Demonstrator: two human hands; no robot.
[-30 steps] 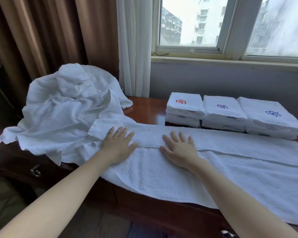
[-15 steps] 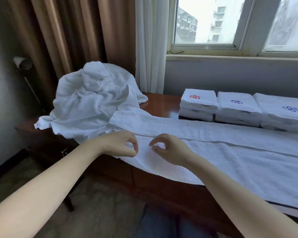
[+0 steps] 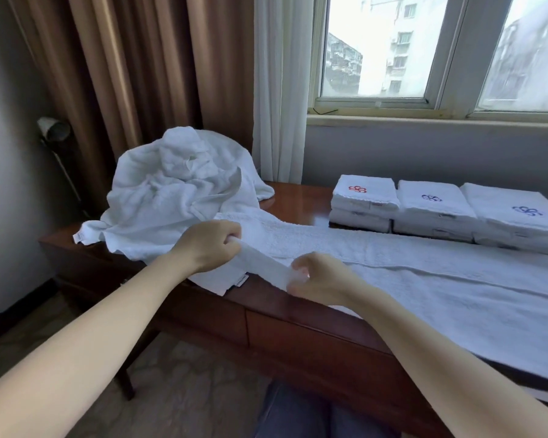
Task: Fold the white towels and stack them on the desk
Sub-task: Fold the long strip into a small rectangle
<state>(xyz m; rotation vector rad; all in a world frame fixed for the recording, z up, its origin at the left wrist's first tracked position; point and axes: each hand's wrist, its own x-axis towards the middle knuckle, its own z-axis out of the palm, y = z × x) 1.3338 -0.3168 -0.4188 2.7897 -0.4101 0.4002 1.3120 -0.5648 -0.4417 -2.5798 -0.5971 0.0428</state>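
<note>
A brown curtain and a white sheer curtain hang behind the dark wooden surface, with a window to the right above it. At the surface's far left corner sits a heap of unfolded towels, rumpled and spilling over the left edge. Along the back right, three folded stacks stand side by side, touching; the leftmost carries a red emblem, the other two blue. A long spread towel lies flat in front of them, running from the heap to the right of the view, its near side draped over the front edge and its left end touching the heap. A small label shows at its near left corner. Both bare forearms reach in from below. The left hand is knuckles-up over the towel's left end, and the right hand is just beside it, nearer the front edge. Each grip is closed: the fingers curl round the towel's end hem, which is lifted off the surface and pulled taut in a strip between the two hands.
</note>
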